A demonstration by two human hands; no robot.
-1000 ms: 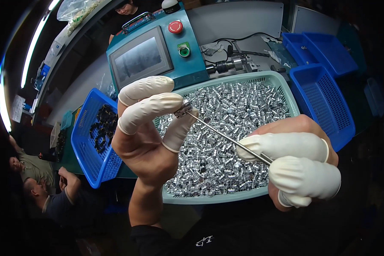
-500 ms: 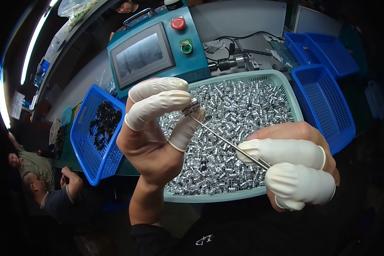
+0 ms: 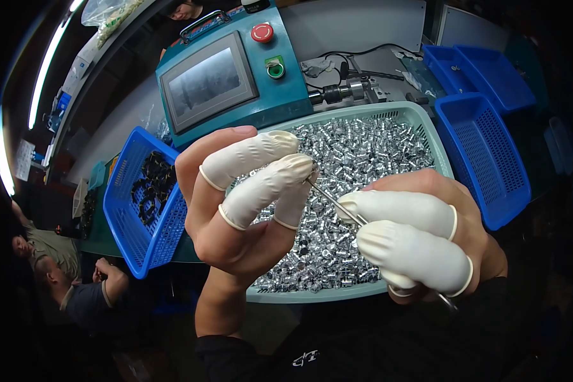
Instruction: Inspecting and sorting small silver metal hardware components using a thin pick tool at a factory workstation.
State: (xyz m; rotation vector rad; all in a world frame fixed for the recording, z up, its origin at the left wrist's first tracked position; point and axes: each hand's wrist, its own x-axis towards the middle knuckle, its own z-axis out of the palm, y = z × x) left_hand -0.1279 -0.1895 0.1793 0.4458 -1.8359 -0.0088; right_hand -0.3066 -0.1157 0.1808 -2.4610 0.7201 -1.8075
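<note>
Off-white finger cots cover several fingers of both my hands. My left hand (image 3: 248, 191) pinches a small shiny metal piece (image 3: 315, 170), mostly hidden behind the fingertips. Closed around a thin metal rod-like tool (image 3: 331, 197), my right hand (image 3: 420, 239) holds it slanted up to the left. Its tip meets the piece at my left fingertips; its other end pokes out below my right hand. Both hands are above a pale green basket (image 3: 328, 295) full of small silvery metal cylinders (image 3: 375, 149).
Behind the basket stands a teal machine (image 3: 280, 102) with a screen (image 3: 207, 83) and a red button (image 3: 262, 33). A blue basket (image 3: 124, 216) at left holds black and gold parts. Blue baskets (image 3: 484, 153) stand at right. Other people (image 3: 86, 293) are at far left.
My left hand has moved right and slightly down with the metal piece. My right hand has shifted left and up, so the hands are closer and less of the tool shows between them.
</note>
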